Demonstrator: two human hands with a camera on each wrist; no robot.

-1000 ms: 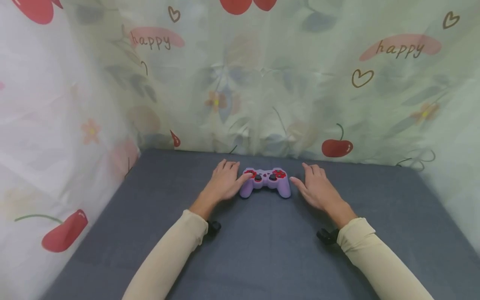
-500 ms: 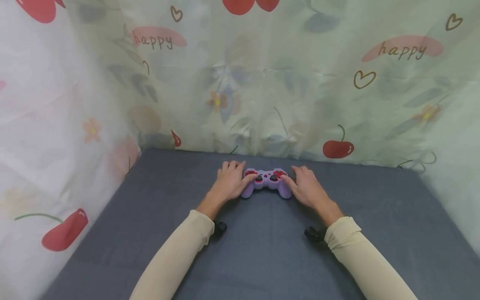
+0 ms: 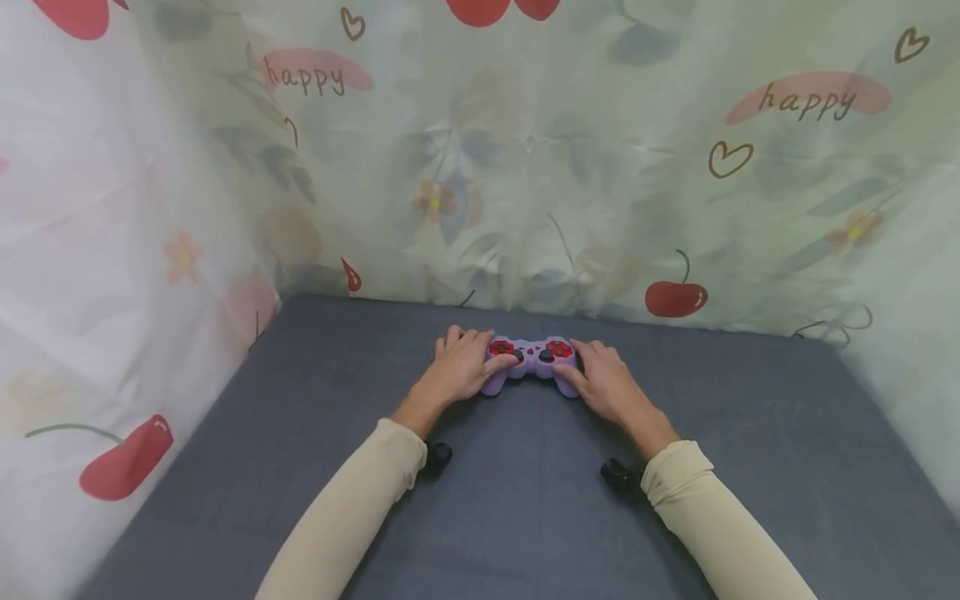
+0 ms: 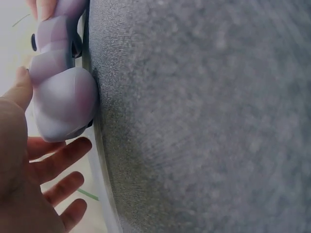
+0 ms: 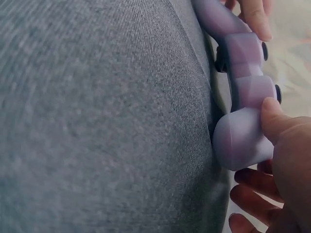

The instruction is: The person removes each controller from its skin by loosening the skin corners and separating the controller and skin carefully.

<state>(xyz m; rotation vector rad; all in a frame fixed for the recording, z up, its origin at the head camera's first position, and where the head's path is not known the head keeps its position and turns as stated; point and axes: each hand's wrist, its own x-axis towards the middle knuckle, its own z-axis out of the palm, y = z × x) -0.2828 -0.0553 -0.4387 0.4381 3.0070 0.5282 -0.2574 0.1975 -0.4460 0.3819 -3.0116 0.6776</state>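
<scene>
Purple game controller with red buttons is lying near the grey mat's far edge; your left hand and right hand are closing around its grips, fingers curling. Lifting evenly seems next.

1. The word "happy" stands in thin dark handwriting on a pink oval patch printed on the curtain, at the upper left of the head view.
2. The same word "happy" stands on a second pink oval patch on the curtain, at the upper right of the head view.
3. Small outlined heart signs are printed on the curtain: one near the top left, one at the top right, and one below the right "happy".
4. No other writing, brand or number can be read in any view.
</scene>
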